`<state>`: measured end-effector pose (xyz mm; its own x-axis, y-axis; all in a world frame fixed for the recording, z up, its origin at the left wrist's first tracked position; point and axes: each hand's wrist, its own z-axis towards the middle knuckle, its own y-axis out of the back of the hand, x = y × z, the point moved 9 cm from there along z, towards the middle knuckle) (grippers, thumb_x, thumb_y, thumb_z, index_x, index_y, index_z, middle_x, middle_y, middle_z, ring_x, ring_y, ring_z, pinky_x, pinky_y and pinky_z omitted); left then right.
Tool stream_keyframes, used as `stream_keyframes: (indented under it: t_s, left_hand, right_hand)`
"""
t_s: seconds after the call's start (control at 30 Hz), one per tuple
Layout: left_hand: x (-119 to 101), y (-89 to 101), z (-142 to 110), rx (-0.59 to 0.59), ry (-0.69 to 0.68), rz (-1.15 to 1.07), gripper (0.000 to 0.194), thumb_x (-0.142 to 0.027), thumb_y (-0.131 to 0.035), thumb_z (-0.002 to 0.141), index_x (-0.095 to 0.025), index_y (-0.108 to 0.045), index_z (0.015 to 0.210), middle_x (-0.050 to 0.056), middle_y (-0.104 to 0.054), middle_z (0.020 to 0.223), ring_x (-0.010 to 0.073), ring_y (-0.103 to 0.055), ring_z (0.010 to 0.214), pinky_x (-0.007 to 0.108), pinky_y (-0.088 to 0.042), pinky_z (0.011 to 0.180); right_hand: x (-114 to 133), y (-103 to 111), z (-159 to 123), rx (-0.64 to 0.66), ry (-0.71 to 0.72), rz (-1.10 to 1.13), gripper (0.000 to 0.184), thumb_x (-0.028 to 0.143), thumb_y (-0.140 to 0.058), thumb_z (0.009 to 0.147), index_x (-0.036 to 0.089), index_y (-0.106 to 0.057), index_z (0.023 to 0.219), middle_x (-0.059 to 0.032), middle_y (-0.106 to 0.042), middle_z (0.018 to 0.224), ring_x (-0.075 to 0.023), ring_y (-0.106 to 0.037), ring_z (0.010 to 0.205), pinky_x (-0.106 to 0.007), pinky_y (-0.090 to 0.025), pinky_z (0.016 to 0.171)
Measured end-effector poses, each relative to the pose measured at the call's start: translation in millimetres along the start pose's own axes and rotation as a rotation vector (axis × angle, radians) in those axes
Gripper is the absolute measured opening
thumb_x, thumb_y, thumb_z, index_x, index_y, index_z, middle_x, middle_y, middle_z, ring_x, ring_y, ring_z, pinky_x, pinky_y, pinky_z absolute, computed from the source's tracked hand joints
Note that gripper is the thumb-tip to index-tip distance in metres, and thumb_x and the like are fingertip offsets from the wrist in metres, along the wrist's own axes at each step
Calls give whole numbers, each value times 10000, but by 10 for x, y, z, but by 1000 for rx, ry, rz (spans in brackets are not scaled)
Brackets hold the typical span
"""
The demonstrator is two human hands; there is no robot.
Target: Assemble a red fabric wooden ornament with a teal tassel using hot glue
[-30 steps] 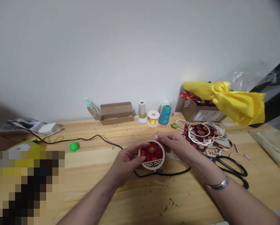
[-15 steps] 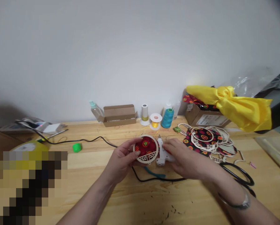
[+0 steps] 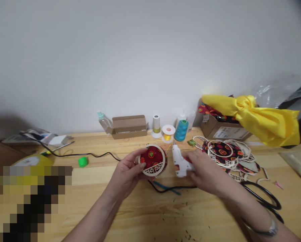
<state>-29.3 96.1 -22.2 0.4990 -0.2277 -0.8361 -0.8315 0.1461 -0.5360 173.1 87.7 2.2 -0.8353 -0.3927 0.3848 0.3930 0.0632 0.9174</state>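
Note:
My left hand point(image 3: 127, 174) pinches the left edge of a round ornament point(image 3: 154, 159), dark red patterned fabric in a pale ring frame with lattice fretwork along its lower part. To its right, my right hand point(image 3: 203, 169) is wrapped round the handle of a white glue gun point(image 3: 179, 163), its nozzle pointing up and away from me. A gap separates the glue gun from the ornament. Below both hands, a black cord point(image 3: 170, 188) crosses the table beside a thin blue strip point(image 3: 167, 189).
Fretwork frames and patterned fabric pieces point(image 3: 220, 149) lie in a pile on the right. Along the wall stand an open cardboard box point(image 3: 130, 127), thread spools point(image 3: 168, 133), a teal thread cone point(image 3: 181, 130) and a box point(image 3: 223, 131) topped by yellow cloth point(image 3: 261, 117). A green cap point(image 3: 82, 162) lies left.
My right hand has drawn the glue gun rightward, away from the ornament. The ornament has shifted slightly left and turned a little in my left hand. The whole view has also shifted slightly.

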Motion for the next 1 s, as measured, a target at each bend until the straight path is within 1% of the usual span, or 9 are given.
stream_keyframes:
  t_s: [0.07, 0.13, 0.17, 0.27, 0.37, 0.5, 0.67, 0.9, 1.0]
  left_hand:
    - [-47, 30, 6, -18, -20, 8, 353, -117, -727, 700, -223, -661, 1030, 57, -730, 956, 222, -706, 734, 328, -619, 547]
    - [-80, 56, 9, -34, -37, 17, 366, -119, -722, 706, -226, -651, 1048, 59, -730, 962, 221, -708, 732, 333, -620, 555]
    - [-90, 64, 10, -39, -43, 20, 367, -119, -720, 709, -226, -648, 1053, 59, -731, 958, 218, -708, 726, 333, -620, 555]
    - [-100, 80, 13, -53, -58, 23, 370, -124, -720, 710, -224, -644, 1058, 58, -732, 948, 212, -707, 716, 331, -621, 551]
    - [-94, 86, 19, -64, -70, 21, 384, -131, -739, 689, -214, -646, 1052, 61, -730, 946, 217, -706, 727, 331, -622, 548]
    - [-69, 84, 22, -67, -62, 28, 387, -135, -747, 679, -207, -647, 1046, 63, -729, 934, 222, -704, 728, 345, -622, 553]
    - [-51, 65, 13, -55, -51, 40, 365, -134, -736, 692, -218, -651, 1037, 58, -726, 957, 221, -704, 730, 353, -621, 561]
    - [-32, 52, 8, -48, -43, 49, 361, -143, -742, 687, -211, -657, 1031, 65, -728, 942, 227, -705, 741, 333, -620, 557]
    - [-34, 36, 11, -34, -43, 35, 345, -137, -740, 690, -215, -665, 1017, 63, -733, 924, 225, -706, 733, 331, -620, 552]
  right_hand:
    - [-82, 135, 21, -53, -54, 99, 294, 107, -521, 675, 178, -565, 957, -80, -602, 908, -233, -538, 858, -349, -416, 748]
    - [-167, 251, 11, -125, -128, 302, 154, 204, -539, 722, 195, -560, 874, -48, -598, 783, -192, -528, 686, -309, -408, 612]
    - [-212, 287, -8, -165, -172, 428, 128, 269, -550, 743, 199, -560, 850, -39, -593, 737, -179, -512, 630, -299, -395, 565]
    - [-293, 288, -88, -238, -264, 764, 264, 456, -585, 763, 204, -600, 841, -50, -601, 712, -186, -519, 617, -296, -390, 516]
    - [-199, 229, -113, -190, -185, 929, 313, 518, -620, 743, 214, -623, 819, -63, -600, 720, -216, -544, 688, -314, -419, 547]
    - [-70, 220, -127, -148, -85, 978, 366, 577, -584, 750, 211, -605, 760, -59, -569, 671, -222, -537, 689, -321, -431, 544]
    - [40, 194, -145, -66, -78, 922, 389, 586, -573, 753, 203, -577, 687, -21, -498, 583, -145, -440, 492, -281, -363, 421]
    - [79, 96, -148, 4, -71, 888, 379, 551, -572, 776, 185, -582, 678, -37, -525, 606, -161, -488, 576, -265, -382, 459]
    - [64, 80, -149, 1, -77, 897, 365, 537, -580, 777, 185, -583, 681, -34, -525, 603, -157, -488, 575, -261, -382, 460]
